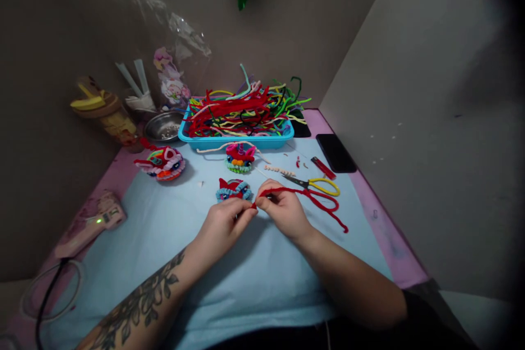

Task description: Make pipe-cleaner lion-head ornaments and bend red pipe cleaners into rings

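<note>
Both my hands meet at the middle of the light blue mat (172,229). My left hand (225,224) pinches the near end of a red pipe cleaner (315,199). My right hand (283,210) is closed on the same pipe cleaner just beside it. The rest of the red pipe cleaner trails right across the mat, looping under the yellow-handled scissors (322,185). Just beyond my fingers lies a small red and blue pipe-cleaner figure (233,190).
A blue tray (235,142) heaped with several coloured pipe cleaners stands at the back. Two more finished figures (163,164) (239,157) lie before it. A glue gun (92,224) rests at the left, a metal bowl (162,127) behind, a phone (335,153) and red lighter (322,167) at right.
</note>
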`<action>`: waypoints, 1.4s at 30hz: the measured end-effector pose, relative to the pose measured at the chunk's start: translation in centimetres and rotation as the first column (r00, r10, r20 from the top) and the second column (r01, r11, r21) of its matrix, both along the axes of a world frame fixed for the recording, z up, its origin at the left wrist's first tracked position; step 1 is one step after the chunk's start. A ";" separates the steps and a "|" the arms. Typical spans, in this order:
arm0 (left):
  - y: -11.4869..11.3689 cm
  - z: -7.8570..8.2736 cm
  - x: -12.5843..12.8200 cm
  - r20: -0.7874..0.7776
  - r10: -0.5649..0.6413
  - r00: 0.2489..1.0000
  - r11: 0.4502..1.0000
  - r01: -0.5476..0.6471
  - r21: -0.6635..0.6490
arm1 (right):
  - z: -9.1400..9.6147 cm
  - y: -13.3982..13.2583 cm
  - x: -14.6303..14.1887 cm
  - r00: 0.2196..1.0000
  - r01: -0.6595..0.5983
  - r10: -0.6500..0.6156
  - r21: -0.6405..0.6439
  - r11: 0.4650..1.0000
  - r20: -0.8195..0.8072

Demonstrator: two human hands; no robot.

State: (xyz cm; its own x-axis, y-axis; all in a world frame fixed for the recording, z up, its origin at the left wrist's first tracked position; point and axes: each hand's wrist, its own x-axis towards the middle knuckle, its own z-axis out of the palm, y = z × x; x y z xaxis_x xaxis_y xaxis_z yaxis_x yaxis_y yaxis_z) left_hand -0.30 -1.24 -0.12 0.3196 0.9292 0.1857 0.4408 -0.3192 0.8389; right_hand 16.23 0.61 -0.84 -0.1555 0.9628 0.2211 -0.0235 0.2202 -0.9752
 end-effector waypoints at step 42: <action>0.6 1.0 -0.9 -0.135 -0.134 0.982 0.979 0.152 0.135 | 1.5 -0.5 1.3 0.918 -0.119 0.047 0.160 0.980 0.395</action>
State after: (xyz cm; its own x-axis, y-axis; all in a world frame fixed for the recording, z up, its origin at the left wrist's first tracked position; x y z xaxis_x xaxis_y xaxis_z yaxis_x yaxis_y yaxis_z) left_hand -1.17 -0.65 0.89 0.4764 0.8385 0.2647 0.4799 -0.5001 0.7208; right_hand 17.49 0.14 0.68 -0.3409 0.8935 0.2924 0.3220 0.4031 -0.8566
